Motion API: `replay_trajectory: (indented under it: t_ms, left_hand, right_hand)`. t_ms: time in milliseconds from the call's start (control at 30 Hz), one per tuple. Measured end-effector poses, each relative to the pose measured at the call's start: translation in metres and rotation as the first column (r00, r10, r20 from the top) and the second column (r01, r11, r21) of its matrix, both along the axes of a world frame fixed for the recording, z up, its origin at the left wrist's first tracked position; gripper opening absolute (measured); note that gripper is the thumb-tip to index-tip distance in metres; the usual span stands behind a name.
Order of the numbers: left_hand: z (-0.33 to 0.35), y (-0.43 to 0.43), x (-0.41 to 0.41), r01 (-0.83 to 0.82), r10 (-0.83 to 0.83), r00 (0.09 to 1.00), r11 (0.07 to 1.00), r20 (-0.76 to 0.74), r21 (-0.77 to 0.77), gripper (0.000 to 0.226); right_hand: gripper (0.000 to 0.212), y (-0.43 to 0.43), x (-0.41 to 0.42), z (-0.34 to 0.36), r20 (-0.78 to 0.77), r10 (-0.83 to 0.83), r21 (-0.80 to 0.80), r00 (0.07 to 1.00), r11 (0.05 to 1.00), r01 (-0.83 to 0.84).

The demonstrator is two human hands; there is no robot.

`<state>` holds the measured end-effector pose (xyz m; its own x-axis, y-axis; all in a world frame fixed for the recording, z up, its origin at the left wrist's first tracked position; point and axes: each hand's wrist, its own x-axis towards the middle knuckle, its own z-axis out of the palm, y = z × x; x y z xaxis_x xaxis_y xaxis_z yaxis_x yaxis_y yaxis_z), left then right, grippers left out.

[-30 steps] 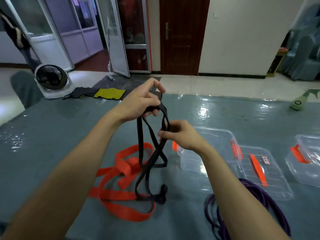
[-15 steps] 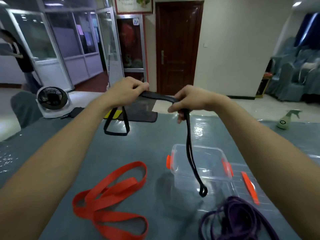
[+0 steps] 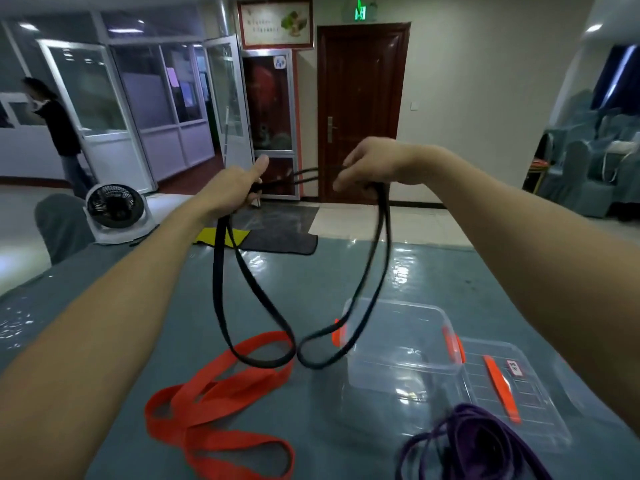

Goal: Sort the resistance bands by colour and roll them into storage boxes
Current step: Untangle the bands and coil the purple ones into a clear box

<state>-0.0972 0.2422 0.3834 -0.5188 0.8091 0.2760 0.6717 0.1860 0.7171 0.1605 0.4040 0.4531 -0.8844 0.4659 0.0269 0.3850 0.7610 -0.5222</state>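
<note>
I hold a black resistance band (image 3: 220,289) up in the air above the table. My left hand (image 3: 231,188) grips one part of it and my right hand (image 3: 372,164) grips another, with a short taut stretch between them. Two long loops hang down, and their lower ends reach close to the table near the red band (image 3: 221,393), which lies flat in folds. A purple band (image 3: 474,441) is heaped at the near right. A clear storage box (image 3: 398,344) with orange clips stands open behind it.
A clear lid (image 3: 512,389) with an orange handle lies right of the box. The grey-blue table (image 3: 104,306) runs to a far edge, beyond which a white fan (image 3: 116,213) and floor mats sit. A person stands far left.
Both hands have risen and spread apart, lifting the black band fully off the table and the red band. It now hangs in two long loops instead of a tangle.
</note>
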Motion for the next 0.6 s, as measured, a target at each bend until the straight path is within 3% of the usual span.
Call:
replay_trajectory:
  t_ms: [67, 133, 233, 467, 533, 600]
  left_hand:
    - [0.001, -0.004, 0.001, 0.146, -0.167, 0.962, 0.983, 0.217, 0.108, 0.066]
    - [0.002, -0.004, 0.003, 0.207, -0.263, 0.909, 0.958, 0.323, 0.197, 0.050]
    - [-0.002, 0.001, 0.004, 0.249, -0.307, 0.896, 0.946, 0.321, 0.209, 0.045]
    - [-0.026, 0.011, 0.021, 0.279, -0.342, 0.858, 0.937, 0.384, 0.212, 0.054]
    - [-0.033, 0.016, 0.034, 0.272, -0.334, 0.876, 0.938, 0.348, 0.216, 0.053]
    - [-0.042, 0.020, 0.044, 0.280, -0.336, 0.879, 0.938, 0.339, 0.203, 0.053]
  right_hand:
    - [0.032, -0.001, -0.001, 0.007, -0.094, 0.008, -0.083, 0.996, 0.996, -0.016]
    - [0.030, -0.006, -0.005, 0.011, -0.007, 0.085, -0.158, 0.996, 0.984, -0.085]
    - [0.034, -0.010, -0.006, 0.014, 0.066, 0.177, -0.267, 0.982, 0.951, -0.153]
    - [0.049, 0.000, -0.008, 0.028, 0.020, 0.106, -0.264, 0.994, 0.960, -0.097]
    - [0.063, -0.002, -0.012, 0.029, 0.127, 0.097, -0.206, 0.987, 0.976, -0.070]
    - [0.062, -0.005, -0.015, 0.027, 0.300, 0.106, -0.206, 0.948, 0.978, -0.044]
